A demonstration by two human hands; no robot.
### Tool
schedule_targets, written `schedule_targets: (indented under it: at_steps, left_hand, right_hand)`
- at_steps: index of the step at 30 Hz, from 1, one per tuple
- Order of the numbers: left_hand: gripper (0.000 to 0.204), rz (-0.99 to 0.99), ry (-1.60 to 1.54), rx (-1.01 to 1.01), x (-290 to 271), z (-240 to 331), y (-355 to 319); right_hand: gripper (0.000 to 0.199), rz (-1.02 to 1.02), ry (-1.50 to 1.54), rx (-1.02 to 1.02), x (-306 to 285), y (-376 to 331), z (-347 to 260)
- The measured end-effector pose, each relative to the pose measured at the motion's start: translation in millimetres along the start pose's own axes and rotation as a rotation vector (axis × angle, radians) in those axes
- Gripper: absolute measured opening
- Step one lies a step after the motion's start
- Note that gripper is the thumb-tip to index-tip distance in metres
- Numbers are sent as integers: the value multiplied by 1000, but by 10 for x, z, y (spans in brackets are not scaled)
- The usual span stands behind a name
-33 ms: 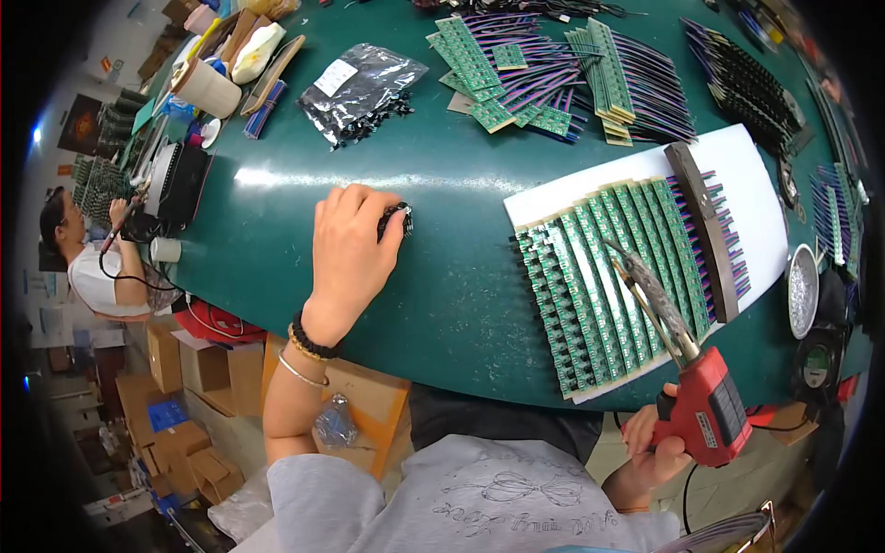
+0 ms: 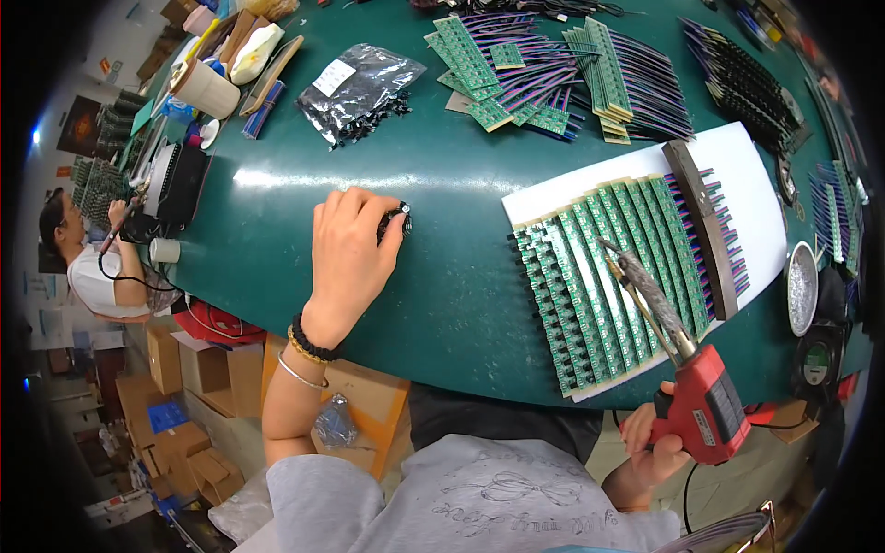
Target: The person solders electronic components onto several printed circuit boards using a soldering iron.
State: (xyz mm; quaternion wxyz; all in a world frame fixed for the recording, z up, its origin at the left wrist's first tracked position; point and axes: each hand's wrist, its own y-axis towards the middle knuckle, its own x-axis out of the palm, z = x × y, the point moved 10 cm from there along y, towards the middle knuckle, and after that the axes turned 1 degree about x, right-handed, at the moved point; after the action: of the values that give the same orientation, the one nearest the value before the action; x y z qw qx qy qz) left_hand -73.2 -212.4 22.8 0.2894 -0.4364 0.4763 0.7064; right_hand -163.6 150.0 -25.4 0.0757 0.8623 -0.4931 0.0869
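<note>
Two hands are in view, both yours, over a dark green worktable (image 2: 461, 304). Your left hand (image 2: 348, 251) lies palm down on the bare green surface, fingers curled over a small cluster of black parts (image 2: 396, 221) that peeks out at your fingertips; the hand covers most of it, so you cannot tell how firmly it is gripped. A dark bead bracelet and a thin bangle circle that wrist.

Your right hand (image 2: 650, 442) is low at the table's near edge, fingers wrapped shut around the grip of a red soldering gun (image 2: 705, 405). Its long metal tip (image 2: 636, 276) slants up and to the left, over a row of green circuit boards (image 2: 608, 276).

Those boards lie side by side, overlapping like shingles, on a white sheet (image 2: 747, 175) to the right of your left hand. A dark bar (image 2: 705, 226) lies across their far ends, where coloured wires fan out.

Farther back on the table, loose piles of green boards with purple wires (image 2: 544, 78) are spread out, and a clear plastic bag of small black parts (image 2: 355, 92) sits to their left. A paper cup (image 2: 205, 88) stands at the far left corner among clutter. A round metal dish (image 2: 802, 288) sits at the right edge, near the white sheet.

Beyond the table's left edge, another person (image 2: 88, 263) in a white top sits at a separate bench. Cardboard boxes (image 2: 175, 405) stand on the floor below.
</note>
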Motion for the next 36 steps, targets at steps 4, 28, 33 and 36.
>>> schedule_targets:
  at_steps: [4,28,33,36]
  left_hand:
    - [9,58,19,55,58,70,-7]
    - [24,-17,-730,267,-254,1753,-178]
    - [16,96,-472,45,-39,931,-45]
    - [10,32,-400,-82,98,462,-77]
  right_hand:
    - [81,-25,-34,-16,65,-68,10]
    - [16,-19,-307,192,292,58,-36]
    - [59,66,-286,-7,223,61,-130]
    - [59,108,-222,23,155,38,-81]
